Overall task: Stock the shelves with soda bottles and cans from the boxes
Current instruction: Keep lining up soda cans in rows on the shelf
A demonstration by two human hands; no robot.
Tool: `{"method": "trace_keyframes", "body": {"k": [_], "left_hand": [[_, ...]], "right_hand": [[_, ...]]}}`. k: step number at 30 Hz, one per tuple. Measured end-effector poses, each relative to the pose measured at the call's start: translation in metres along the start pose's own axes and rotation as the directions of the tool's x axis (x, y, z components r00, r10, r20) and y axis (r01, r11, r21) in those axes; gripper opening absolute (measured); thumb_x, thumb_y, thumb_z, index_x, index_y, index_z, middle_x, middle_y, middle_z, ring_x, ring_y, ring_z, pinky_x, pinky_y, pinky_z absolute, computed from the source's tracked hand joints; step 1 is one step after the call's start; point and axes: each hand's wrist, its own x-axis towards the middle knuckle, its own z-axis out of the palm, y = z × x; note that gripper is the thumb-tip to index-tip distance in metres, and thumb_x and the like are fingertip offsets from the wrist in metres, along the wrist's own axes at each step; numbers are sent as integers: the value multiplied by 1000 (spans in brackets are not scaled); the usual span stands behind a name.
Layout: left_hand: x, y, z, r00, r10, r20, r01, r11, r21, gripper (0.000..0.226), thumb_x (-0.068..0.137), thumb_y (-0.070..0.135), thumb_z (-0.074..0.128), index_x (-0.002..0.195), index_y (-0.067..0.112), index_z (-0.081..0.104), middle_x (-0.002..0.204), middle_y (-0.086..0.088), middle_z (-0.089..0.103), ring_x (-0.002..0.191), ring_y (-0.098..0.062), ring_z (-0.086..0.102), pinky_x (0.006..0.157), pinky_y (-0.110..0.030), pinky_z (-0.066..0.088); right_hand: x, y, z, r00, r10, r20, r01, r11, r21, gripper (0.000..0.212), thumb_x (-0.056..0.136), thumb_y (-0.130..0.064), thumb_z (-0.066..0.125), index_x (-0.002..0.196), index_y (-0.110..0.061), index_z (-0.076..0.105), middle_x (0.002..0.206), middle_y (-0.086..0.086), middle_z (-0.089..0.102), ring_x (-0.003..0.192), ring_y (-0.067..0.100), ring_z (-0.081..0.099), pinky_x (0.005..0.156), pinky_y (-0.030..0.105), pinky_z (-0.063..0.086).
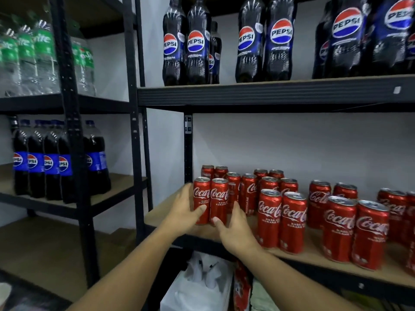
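the placing step was in hand; the left hand (pixel 183 209) had its grip clamped round the left can (pixel 201 196), the right hand (pixel 235 230) round the right can (pixel 219 198) (the two touching), upright at the left front of the shelf (pixel 155 218); next, probably, release both cleanly and fetch more.

A shop or stockroom. Black metal racks (pixel 269 95) carry rows of Pepsi bottles (pixel 195 41) up top and Coca-Cola cans (pixel 293 218) lower right.

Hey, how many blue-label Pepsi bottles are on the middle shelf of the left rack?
5. Four Pepsi bottles stand side by side, the fourth partly behind the rack post, and one stands right of it. A dark cap behind the leftmost suggests more are hidden.
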Motion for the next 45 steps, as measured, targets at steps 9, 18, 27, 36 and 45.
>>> {"method": "trace_keyframes", "body": {"k": [9, 18, 27, 36, 45], "left_hand": [[54, -58, 38, 994, -72, 78, 88, 972, -218, 62, 98, 11, 65, 136, 46, 32, 123, 20, 59, 120, -5, 56, 105, -34, 45], [44, -57, 37, 975, -104, 198, 147, 965, -217, 63, 96, 15, 69, 144, 40, 36, 126, 19, 60, 117, -1, 56, 106, -35, 44], [23, -47, 37, 947, -73, 313, 151, 961, -231, 66, 96, 12, 68, 144, 45, 37, 132, 16, 58, 126, -7, 54, 112, -35, 42], [22, -53, 33, 935, -49, 352, 147, 955, -259, 64, 93, 5, 71, 141, 34, 41, 129, 7, 62, 121, -8, 60, 98, -25, 50], [26, -59, 31, 924, -30, 381, 143, 951, -273, 67, 93, 8, 72, 146, 35, 42, 134, 10, 63, 129, -10, 57, 112, -38, 45]], "right_hand": [[51, 26, 29, 1000, 20, -9, -19, 992, 121, 81, 98, -31, 65, 161, -32, 15, 147, -10, 49, 137, 12, 47, 116, 33, 36], [34, 25, 17, 995, 72, -73, -64, 992, 108, 69, 98, -23, 66, 155, -26, 26, 143, -6, 52, 135, 15, 49, 112, 32, 38], [-2, 18, -1, 989, 89, -120, -87, 996, 16, 65, 99, -27, 64, 153, -25, 28, 147, -4, 49, 137, 17, 47, 112, 32, 36], [-16, 22, -2, 983, 72, -170, -84, 994, -66, 60, 100, -36, 63, 151, -21, 36, 145, -3, 49, 136, 17, 48, 115, 39, 42], [-24, 24, 0, 985, 73, -154, -84, 994, -67, 69, 98, -33, 66, 156, -29, 28, 147, -9, 50, 138, 14, 47, 116, 41, 41]]}}
